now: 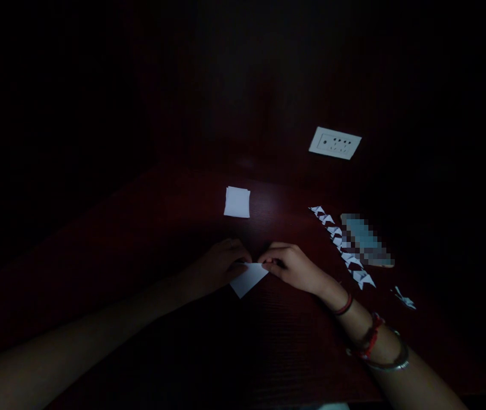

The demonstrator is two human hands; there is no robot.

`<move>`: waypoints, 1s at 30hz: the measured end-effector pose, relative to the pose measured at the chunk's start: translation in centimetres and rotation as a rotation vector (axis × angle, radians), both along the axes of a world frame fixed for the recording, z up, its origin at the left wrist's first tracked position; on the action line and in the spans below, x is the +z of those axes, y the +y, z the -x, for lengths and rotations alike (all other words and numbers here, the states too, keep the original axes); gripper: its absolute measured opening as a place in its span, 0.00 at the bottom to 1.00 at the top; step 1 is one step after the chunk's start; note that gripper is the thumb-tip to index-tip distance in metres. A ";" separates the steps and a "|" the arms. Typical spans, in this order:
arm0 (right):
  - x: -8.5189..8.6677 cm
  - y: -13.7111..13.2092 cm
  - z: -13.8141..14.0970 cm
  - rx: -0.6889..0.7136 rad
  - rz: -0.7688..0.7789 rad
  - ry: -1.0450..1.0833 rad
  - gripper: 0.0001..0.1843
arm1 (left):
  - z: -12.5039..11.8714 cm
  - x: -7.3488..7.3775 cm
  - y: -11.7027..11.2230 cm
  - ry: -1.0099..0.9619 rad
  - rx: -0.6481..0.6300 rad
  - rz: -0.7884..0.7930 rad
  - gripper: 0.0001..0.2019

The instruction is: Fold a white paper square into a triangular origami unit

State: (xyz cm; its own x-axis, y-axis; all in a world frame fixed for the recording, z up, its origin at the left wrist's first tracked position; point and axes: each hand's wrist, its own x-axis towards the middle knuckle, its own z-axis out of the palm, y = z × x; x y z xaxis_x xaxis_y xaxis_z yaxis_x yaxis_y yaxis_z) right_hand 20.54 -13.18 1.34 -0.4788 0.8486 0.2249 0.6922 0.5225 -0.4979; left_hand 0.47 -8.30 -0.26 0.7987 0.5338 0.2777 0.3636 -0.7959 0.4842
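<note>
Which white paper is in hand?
The pointed sheet between left hand and right hand; the square stack, folded row and small piece lie unheld.

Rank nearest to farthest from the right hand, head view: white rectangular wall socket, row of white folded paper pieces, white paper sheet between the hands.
1. White paper sheet: touching the right hand, on its left.
2. Row of white folded paper pieces: right of the hand.
3. White rectangular wall socket: up behind the dark red table.
</note>
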 end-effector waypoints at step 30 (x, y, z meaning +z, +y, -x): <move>0.3 0.5 -1.1 0.155 -0.371 -0.541 0.11 | -0.1 -0.4 -0.1 0.142 -0.001 -0.279 0.06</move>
State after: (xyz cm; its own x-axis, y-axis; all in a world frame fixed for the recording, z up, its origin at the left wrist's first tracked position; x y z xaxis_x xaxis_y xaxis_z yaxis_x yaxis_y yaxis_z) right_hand 21.64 -12.67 1.66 -0.7163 0.6735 0.1822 0.6965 0.7057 0.1296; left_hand 0.62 -8.44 -0.70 0.8405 0.4519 0.2990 0.4111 -0.8913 0.1912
